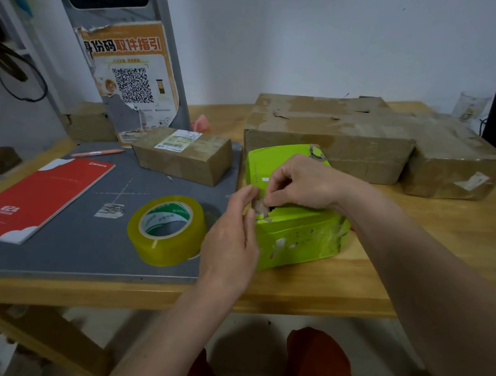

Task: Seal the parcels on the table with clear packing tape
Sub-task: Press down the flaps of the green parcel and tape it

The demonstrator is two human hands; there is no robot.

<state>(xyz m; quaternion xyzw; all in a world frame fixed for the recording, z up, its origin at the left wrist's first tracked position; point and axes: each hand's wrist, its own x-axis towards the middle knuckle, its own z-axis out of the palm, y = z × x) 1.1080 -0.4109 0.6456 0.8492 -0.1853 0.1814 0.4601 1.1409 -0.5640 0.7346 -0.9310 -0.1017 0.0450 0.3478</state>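
From the head camera, a green box (295,222) sat on the wooden counter (322,283), near its front edge. Its top was torn and brown card showed through. Both hands were at the torn spot on the box's top left corner. The left hand (232,241) had its fingers (247,197) nearly straight, with the tips touching the torn flap. The right hand (305,181) came from the right, and its curled fingers (270,190) pinched the same flap.

A roll of clear tape (167,230) lay just left of the left hand, on a grey mat (83,247). A red booklet (36,197) lay on the mat too, well to the left. A pink pen (97,153) lay behind the booklet. A small brown box (183,154) with a white label stood at the back of the mat. Two big brown boxes (331,129) (455,165) sat behind the green box, side by side and touching. A torn poster (130,79) with a square code hung on a grey stand at the back left.
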